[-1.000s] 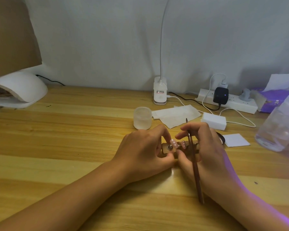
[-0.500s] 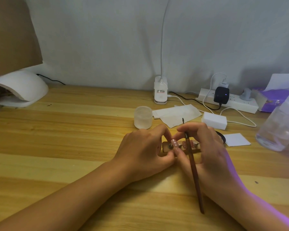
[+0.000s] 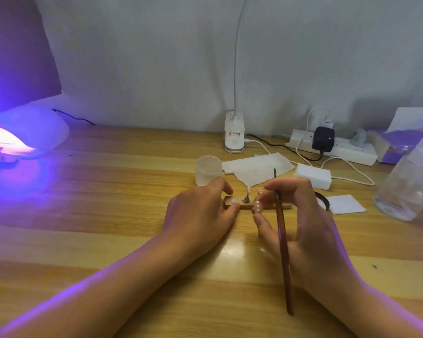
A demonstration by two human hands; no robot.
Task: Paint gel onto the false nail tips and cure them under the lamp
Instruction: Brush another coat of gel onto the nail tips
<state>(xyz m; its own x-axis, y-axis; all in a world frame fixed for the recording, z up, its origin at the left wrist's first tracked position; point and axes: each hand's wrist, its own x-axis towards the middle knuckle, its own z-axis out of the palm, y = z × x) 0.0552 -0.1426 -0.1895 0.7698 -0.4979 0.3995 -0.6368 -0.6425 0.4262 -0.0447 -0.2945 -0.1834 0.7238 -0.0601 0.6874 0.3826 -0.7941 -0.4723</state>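
Left hand (image 3: 200, 215) pinches the wooden holder (image 3: 230, 202) by its end; right hand (image 3: 305, 223) grips the brush (image 3: 282, 240) and apparently a nail tip (image 3: 257, 206). The lamp (image 3: 29, 132) glows at ten o'clock.

We see a dim, soft picture with a cool cast. At far left the lamp (image 3: 32, 132) glows violet; its mouth is blown out to pink-white, and it washes the table (image 3: 88, 211) beside it in purple. A violet rim edges both arms (image 3: 95, 289). A pale glare spot sits on the table at centre. Grey shadows fall on the wall (image 3: 156, 57) at right. The bottle (image 3: 410, 181) at the right edge is blurred, and the wide lens bows the table's lines.
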